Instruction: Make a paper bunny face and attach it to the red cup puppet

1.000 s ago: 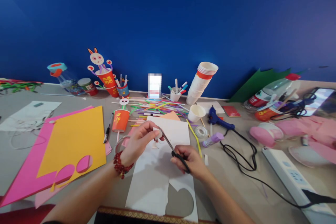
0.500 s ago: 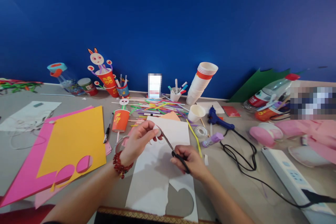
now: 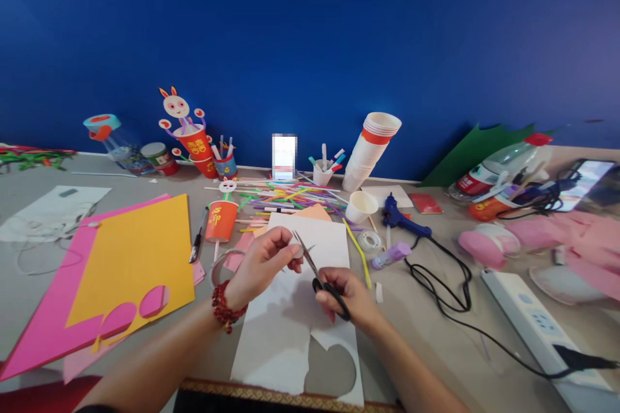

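Note:
My left hand [image 3: 264, 264], with a red bead bracelet on the wrist, pinches a small white paper piece [image 3: 294, 250] above the table. My right hand [image 3: 349, 297] grips black-handled scissors [image 3: 317, 274]; their blades are parted at the paper piece. Beneath both hands lies a white paper sheet [image 3: 290, 329] with a rounded cut-out near its lower right edge.
Yellow card [image 3: 135, 258] on pink card [image 3: 43, 329] lies left. An orange paper cup [image 3: 220, 221], coloured straws [image 3: 285, 197], a white cup stack [image 3: 371, 148], a blue glue gun [image 3: 402, 222] with black cable, a tape roll [image 3: 371, 242] and a power strip [image 3: 533, 329] surround the work.
Both hands shifted slightly toward me and to the right. The scissor blades, closed on the paper before, now stand parted and more upright.

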A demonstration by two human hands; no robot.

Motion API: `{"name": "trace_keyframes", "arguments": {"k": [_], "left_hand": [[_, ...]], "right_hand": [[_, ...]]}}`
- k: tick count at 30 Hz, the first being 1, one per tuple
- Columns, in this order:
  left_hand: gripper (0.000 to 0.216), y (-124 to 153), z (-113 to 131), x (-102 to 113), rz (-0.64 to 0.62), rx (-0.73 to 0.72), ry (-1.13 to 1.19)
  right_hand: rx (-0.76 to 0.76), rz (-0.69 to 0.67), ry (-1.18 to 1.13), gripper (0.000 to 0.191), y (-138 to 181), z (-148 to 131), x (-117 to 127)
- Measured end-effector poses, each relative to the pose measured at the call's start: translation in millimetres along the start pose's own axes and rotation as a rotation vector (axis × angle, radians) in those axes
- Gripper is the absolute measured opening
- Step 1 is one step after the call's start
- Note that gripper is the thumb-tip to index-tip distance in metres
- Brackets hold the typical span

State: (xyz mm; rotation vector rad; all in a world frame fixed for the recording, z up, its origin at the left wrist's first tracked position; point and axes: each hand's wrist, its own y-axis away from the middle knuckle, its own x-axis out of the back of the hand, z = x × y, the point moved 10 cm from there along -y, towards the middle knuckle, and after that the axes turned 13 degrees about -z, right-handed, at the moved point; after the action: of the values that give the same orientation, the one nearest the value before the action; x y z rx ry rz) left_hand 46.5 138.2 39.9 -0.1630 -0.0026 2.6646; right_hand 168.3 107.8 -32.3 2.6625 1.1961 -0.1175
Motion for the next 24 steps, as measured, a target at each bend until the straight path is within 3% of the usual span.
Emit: {"name": "trace_keyframes", "arguments": {"k": [24], "left_hand": [[0.023,0.7,-3.7,0.5,0.014,0.006,0.018]], "right_hand": [[-0.022,0.003,0.026,0.059,1.3,-3.8,-1.6]]}}
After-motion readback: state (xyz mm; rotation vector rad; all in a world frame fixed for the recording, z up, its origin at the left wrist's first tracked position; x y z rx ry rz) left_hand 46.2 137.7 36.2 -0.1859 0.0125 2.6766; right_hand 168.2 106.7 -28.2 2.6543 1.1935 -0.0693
